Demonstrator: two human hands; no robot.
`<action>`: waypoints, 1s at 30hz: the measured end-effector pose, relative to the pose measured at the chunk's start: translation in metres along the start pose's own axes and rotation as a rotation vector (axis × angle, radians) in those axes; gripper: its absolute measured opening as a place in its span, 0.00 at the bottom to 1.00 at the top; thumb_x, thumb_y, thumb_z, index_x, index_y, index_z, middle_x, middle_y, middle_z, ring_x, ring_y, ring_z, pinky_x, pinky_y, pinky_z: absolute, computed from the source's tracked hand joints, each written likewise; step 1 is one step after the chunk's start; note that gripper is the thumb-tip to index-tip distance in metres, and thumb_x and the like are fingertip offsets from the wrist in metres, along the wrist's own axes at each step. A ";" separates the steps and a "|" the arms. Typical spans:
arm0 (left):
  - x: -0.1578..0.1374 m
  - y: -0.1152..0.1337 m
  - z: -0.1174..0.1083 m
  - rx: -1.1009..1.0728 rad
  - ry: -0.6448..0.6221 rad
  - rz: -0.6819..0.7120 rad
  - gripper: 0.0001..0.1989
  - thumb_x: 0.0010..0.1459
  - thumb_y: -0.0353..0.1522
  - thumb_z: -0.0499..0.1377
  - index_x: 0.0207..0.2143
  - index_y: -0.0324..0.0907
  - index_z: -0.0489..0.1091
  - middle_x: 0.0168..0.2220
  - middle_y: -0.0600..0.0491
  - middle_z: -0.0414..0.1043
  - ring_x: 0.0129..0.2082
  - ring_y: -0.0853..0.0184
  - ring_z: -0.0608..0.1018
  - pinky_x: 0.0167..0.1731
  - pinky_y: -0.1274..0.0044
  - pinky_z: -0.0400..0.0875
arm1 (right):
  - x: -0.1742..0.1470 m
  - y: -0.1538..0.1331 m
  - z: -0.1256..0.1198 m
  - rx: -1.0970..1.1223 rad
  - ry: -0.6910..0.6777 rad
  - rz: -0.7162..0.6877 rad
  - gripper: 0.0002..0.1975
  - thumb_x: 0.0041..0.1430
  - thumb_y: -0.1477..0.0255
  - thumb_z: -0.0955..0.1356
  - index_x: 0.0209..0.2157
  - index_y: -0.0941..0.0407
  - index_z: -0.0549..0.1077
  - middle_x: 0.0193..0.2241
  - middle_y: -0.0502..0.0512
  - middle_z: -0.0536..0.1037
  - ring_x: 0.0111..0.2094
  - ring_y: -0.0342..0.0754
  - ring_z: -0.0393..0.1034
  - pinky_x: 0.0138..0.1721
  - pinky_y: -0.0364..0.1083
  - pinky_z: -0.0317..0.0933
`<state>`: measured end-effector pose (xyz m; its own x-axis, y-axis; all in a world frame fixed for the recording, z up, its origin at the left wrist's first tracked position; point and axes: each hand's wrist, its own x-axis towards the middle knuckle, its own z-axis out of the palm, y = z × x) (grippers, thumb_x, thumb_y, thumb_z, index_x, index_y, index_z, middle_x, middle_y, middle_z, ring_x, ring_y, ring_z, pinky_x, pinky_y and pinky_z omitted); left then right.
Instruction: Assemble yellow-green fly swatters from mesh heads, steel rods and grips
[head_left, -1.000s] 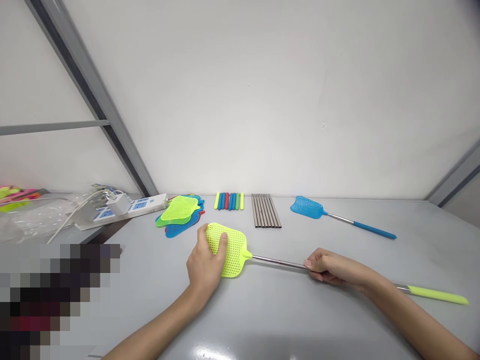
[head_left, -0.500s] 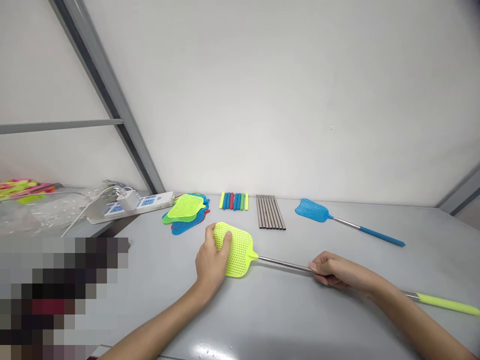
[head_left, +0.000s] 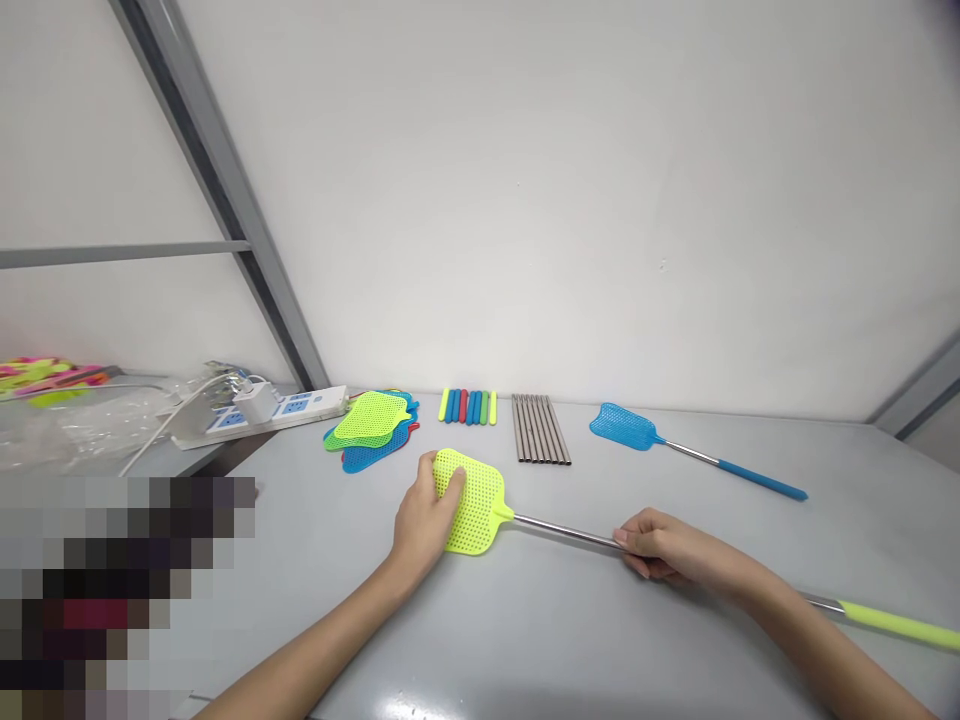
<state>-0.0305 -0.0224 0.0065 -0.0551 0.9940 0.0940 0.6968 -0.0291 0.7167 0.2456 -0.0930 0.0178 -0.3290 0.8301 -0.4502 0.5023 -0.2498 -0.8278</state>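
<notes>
A yellow-green fly swatter (head_left: 477,505) lies across the front of the table, its head at the left and its yellow handle (head_left: 896,624) reaching the right edge of the view. My left hand (head_left: 427,510) is closed on the head, thumb on top of the mesh and fingers behind it. Around the metal shaft (head_left: 562,531), my right hand (head_left: 664,545) pinches with thumb and fingers. My right wrist and forearm hide part of the shaft between the hand and the handle.
Behind are stacked swatter heads (head_left: 371,420), a row of coloured handles (head_left: 469,406) and several metal tubes (head_left: 540,430). A blue fly swatter (head_left: 626,427) lies at the right. A power strip (head_left: 262,418) with cables and clear plastic bags (head_left: 112,420) sit at the left.
My right hand has shifted slightly left along the swatter's shaft. The left hand still grips the head, moved a little to the right.
</notes>
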 end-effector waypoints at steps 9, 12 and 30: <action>0.001 0.001 -0.001 0.050 -0.005 0.014 0.22 0.55 0.45 0.43 0.48 0.43 0.53 0.42 0.48 0.67 0.43 0.59 0.70 0.38 0.70 0.64 | -0.001 -0.002 0.002 -0.010 0.014 -0.008 0.21 0.55 0.60 0.58 0.15 0.59 0.58 0.13 0.44 0.51 0.15 0.36 0.41 0.17 0.40 0.37; 0.001 -0.001 0.001 0.067 0.025 0.058 0.23 0.56 0.44 0.43 0.50 0.43 0.52 0.48 0.47 0.62 0.48 0.59 0.66 0.42 0.68 0.62 | 0.000 0.001 0.002 -0.010 0.010 -0.011 0.21 0.55 0.59 0.58 0.15 0.59 0.58 0.13 0.44 0.51 0.15 0.36 0.40 0.17 0.40 0.37; -0.007 -0.002 0.010 0.319 0.070 0.574 0.24 0.55 0.43 0.50 0.55 0.54 0.53 0.60 0.53 0.30 0.59 0.51 0.37 0.53 0.56 0.45 | 0.004 0.007 0.001 -0.027 0.006 -0.030 0.23 0.54 0.54 0.56 0.17 0.58 0.59 0.14 0.45 0.52 0.16 0.37 0.40 0.18 0.40 0.38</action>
<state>-0.0241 -0.0283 -0.0021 0.3498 0.8203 0.4524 0.8063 -0.5095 0.3005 0.2464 -0.0921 0.0101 -0.3393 0.8401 -0.4233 0.5141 -0.2113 -0.8313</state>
